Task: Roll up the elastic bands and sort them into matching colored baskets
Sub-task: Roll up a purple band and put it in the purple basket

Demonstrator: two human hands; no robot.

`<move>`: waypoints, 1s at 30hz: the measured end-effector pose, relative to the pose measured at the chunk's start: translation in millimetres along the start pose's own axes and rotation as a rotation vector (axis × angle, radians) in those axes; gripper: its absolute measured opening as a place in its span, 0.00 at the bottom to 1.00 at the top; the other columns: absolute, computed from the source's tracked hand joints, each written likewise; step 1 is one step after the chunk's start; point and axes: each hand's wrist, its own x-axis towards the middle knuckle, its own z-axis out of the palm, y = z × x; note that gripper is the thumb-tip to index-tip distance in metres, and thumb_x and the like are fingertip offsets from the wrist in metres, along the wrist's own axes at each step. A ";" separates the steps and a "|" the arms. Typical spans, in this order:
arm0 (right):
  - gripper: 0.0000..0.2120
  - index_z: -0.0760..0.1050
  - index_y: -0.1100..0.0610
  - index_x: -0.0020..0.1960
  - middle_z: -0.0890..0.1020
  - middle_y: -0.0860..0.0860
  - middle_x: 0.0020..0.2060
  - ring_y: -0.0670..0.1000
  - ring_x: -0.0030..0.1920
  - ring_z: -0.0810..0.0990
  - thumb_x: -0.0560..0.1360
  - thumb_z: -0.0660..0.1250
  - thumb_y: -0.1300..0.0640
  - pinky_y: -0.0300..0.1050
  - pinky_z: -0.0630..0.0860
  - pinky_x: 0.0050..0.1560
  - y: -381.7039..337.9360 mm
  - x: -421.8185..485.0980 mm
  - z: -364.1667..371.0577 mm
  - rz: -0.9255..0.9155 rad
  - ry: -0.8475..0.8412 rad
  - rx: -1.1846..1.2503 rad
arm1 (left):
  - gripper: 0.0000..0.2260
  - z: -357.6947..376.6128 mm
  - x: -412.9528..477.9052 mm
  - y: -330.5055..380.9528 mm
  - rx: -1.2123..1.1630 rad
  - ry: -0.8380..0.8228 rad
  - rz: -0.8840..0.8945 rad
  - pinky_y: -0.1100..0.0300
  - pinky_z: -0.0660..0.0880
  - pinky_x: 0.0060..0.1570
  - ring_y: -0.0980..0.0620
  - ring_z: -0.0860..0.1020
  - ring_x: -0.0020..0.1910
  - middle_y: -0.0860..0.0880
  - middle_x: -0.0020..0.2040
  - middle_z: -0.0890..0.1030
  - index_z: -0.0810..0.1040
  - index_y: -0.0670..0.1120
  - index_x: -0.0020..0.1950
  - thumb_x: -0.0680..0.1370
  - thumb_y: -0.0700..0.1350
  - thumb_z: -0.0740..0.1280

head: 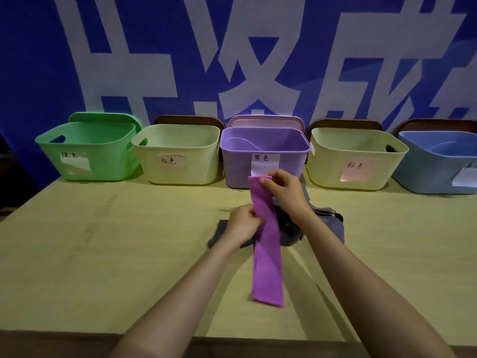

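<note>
— While the right hand (284,192) pinches the far end of the flat purple elastic fabric band (267,267) between thumb and forefinger, I log the left hand (244,223) pinching the band's left edge, nearer me than that first grip. No roll started yet.

— Where does the rest run?

— From the left pinch it trails toward me over the pale wooden table (103,254). I cannot tell whether the free end rests on the top or hangs just above it. Under both grips sits a heap of dark grey elastic bands (327,226). Just beyond the right grip stands the purple plastic basket (237,164).

— Risks?

— My judgement, three. One: the band is stretchy, so unequal tension between the two pinches would coil it skewed. Two: the heap under the grips may snag, and a grey band could get wound in or dragged along. Three: a loose roll let go over the basket would likely spring open, as nothing binds it.

— Wrong basket?

— Unlikely. The match lies straight beyond the right grip. The pale yellow plastic basket (178,161) left of it is the nearest error.
</note>
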 end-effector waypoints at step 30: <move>0.06 0.81 0.53 0.40 0.83 0.45 0.32 0.40 0.34 0.77 0.72 0.72 0.62 0.34 0.72 0.37 19.4 -7.0 -26.3 -0.072 -0.129 0.128 | 0.04 -7.8 31.1 5.1 -0.463 0.051 0.330 0.63 0.76 0.43 0.56 0.80 0.40 0.51 0.38 0.83 0.82 0.45 0.42 0.75 0.37 0.70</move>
